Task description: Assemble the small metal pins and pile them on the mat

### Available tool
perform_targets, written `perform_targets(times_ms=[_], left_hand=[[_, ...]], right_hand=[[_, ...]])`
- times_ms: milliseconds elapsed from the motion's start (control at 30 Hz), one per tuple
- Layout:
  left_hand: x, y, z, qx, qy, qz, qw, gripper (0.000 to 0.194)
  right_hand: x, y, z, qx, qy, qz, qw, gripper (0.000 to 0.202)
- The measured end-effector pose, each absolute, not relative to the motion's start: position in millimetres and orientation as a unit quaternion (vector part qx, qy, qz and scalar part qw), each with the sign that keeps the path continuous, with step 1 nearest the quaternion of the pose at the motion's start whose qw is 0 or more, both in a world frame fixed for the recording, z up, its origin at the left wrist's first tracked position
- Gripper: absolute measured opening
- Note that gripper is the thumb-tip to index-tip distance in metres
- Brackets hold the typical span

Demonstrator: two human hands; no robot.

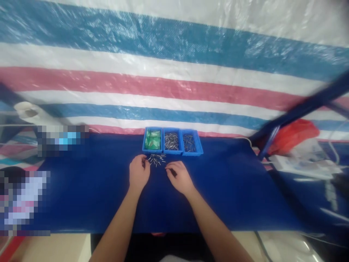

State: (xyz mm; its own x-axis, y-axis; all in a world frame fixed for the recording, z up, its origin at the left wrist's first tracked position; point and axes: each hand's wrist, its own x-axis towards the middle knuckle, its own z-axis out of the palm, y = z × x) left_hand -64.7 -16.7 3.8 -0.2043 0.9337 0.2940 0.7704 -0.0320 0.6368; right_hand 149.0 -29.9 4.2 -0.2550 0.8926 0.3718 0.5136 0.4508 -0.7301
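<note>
Single head-worn view, looking forward and down from above the person's forearms; fingers [142, 160] mid-frame at arm's length, dark blue worktop [231, 189] beneath, striped plastic tarp [174, 72] beyond them.
</note>
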Motion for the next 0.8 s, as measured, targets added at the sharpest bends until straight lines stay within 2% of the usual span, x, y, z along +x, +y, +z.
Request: perform_targets(times_ms=[267,800], left_hand=[[-59.0,-15.8,4.3,0.667,0.692,0.272,0.046,0.013],[-56.3,-15.8,10.5,0.692,0.681,0.233,0.061,0.014]], right_hand=[[146.2,-32.3,5.7,-0.466,-0.784,0.186,0.366,0.015],[140.9,-32.5,6.0,-0.479,-0.799,0.156,0.329,0.019]])
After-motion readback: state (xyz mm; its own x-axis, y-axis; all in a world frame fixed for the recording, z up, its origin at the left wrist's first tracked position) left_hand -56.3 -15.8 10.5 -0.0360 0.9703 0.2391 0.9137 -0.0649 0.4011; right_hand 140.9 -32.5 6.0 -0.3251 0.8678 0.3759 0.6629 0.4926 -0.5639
